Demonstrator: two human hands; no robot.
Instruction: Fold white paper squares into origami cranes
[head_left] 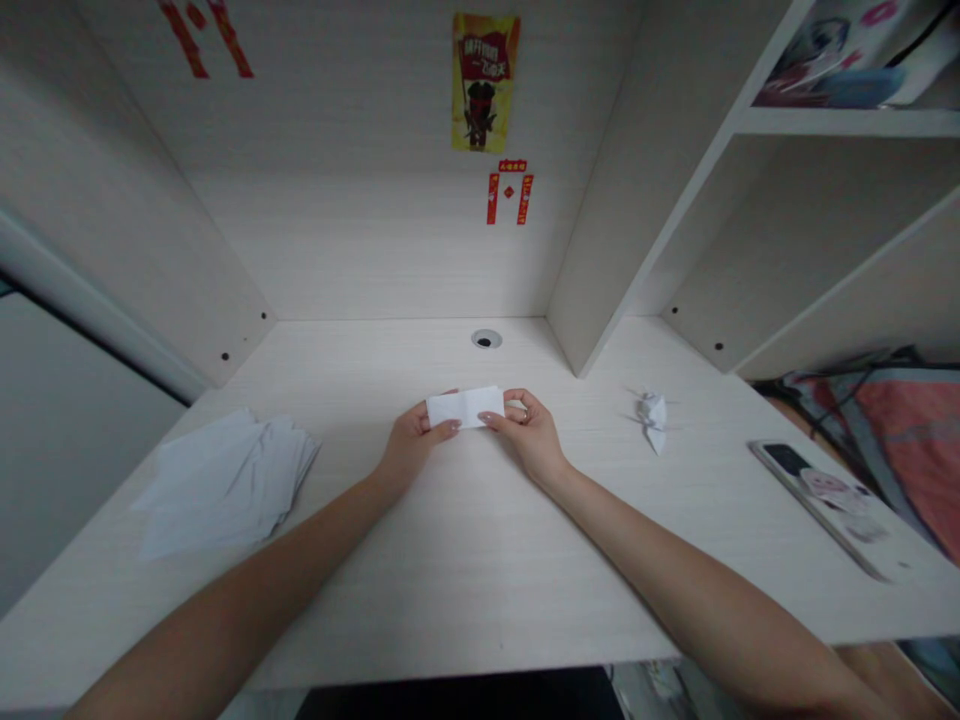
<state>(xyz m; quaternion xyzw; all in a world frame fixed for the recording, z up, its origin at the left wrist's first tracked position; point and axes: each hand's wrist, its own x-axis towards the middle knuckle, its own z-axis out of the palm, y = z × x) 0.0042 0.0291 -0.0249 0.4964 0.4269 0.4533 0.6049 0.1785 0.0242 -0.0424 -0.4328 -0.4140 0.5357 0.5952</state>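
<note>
Between both hands is a small white folded paper, a flat rectangle with a crease down its middle. My left hand pinches its left end, thumb on the near face and fingers behind. My right hand, with a ring on one finger, grips the right end the same way. The paper is held just above the desk, near the middle. Off to the right lie white folded paper pieces with thin pointed tips. A loose pile of white paper sheets rests on the left.
The pale desk has a round cable hole near the back wall. A phone in a case lies at the right, beside a red and grey cloth. An upright shelf panel stands at the back right.
</note>
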